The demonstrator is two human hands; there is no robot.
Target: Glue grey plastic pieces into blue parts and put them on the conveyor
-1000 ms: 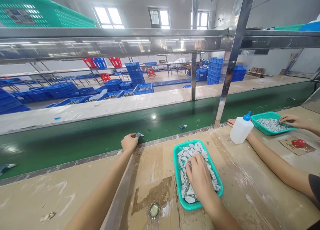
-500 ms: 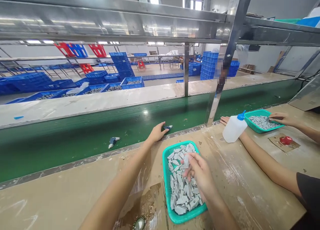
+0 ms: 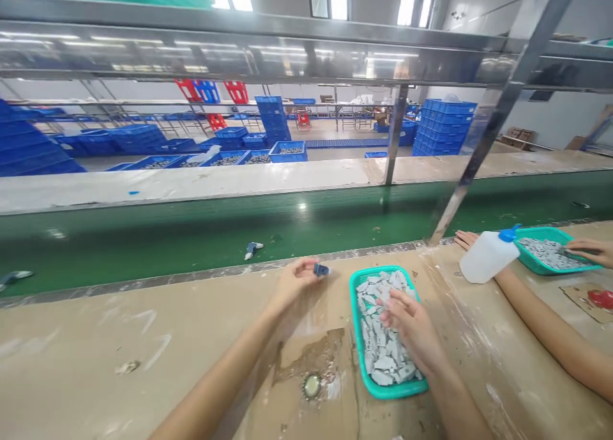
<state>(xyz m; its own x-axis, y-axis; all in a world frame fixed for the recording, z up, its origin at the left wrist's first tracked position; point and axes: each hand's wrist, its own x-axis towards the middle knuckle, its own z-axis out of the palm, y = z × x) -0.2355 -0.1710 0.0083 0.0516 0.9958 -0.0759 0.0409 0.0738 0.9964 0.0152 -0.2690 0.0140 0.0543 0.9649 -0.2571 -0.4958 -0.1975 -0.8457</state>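
Note:
My left hand (image 3: pixel 297 277) is closed on a small dark-blue and white part (image 3: pixel 321 270), held above the near edge of the bench. A similar blue and white part (image 3: pixel 253 250) lies on the green belt (image 3: pixel 191 241), and another part (image 3: pixel 16 278) is at its far left. Over a green basket (image 3: pixel 355 325) full of light-grey pieces (image 3: pixel 383 363), my right hand (image 3: pixel 407 322) pinches a grey piece (image 3: pixel 384 294) between its fingertips. Part of that piece is hidden by the fingers.
A bottle cap (image 3: pixel 311 386) lies on the cardboard-covered bench (image 3: pixel 211 338). To the right are a white squeeze bottle (image 3: pixel 488 256), a co-worker's arm (image 3: pixel 541 318) and a second green basket (image 3: pixel 539 267). A slanting metal post (image 3: pixel 483 146) rises beyond the bench.
My left hand has lifted the blue and white part off the belt and drawn it back over the bench. My right hand stays over the basket. The view has turned left.

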